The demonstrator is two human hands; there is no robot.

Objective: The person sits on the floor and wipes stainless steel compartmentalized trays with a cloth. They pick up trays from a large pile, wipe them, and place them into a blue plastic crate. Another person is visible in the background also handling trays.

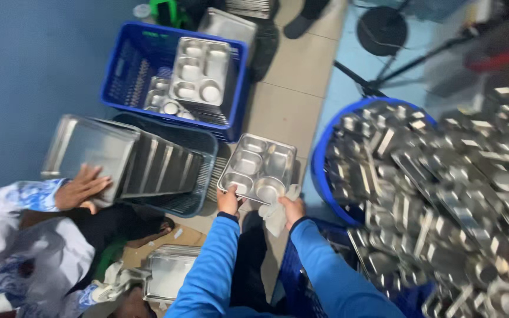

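My left hand [228, 202] grips the near left edge of a steel compartment tray [257, 168] held out over the tiled floor. My right hand [293, 209] holds the tray's near right corner together with a white cloth [276, 215] that hangs below it. Both my sleeves are blue. The tray faces up and shows several shallow compartments.
A dark crate [198, 176] of upright steel trays stands left of my tray, with a co-worker's hand [81, 188] on the outermost one. A blue crate [119, 76] behind it holds more trays. A round blue tub [320, 165] heaped with trays fills the right. Another tray [169, 274] lies lower left.
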